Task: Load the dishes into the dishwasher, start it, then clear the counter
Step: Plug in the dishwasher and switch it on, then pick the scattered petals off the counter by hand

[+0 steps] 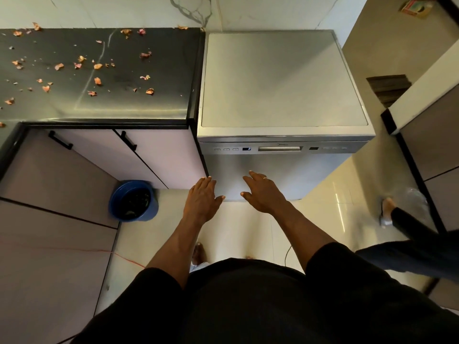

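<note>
Pale floor tiles (248, 224) span the lower centre of the frame. Left hand (202, 197) and right hand (263, 194), fingers straight and spread, hold nothing before the closed door of the dishwasher (280, 83), centre right. Blue bin (134, 201) stands left. Dark bench (124, 103), upper left, carries scattered peel scraps (98, 66). Marble wall (149, 11) lies behind.

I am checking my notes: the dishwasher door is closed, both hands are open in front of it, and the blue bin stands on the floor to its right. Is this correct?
No. The head view shows the blue bin on the floor to the left of the dishwasher. The door is closed, and the left hand and right hand are open before it.
</note>
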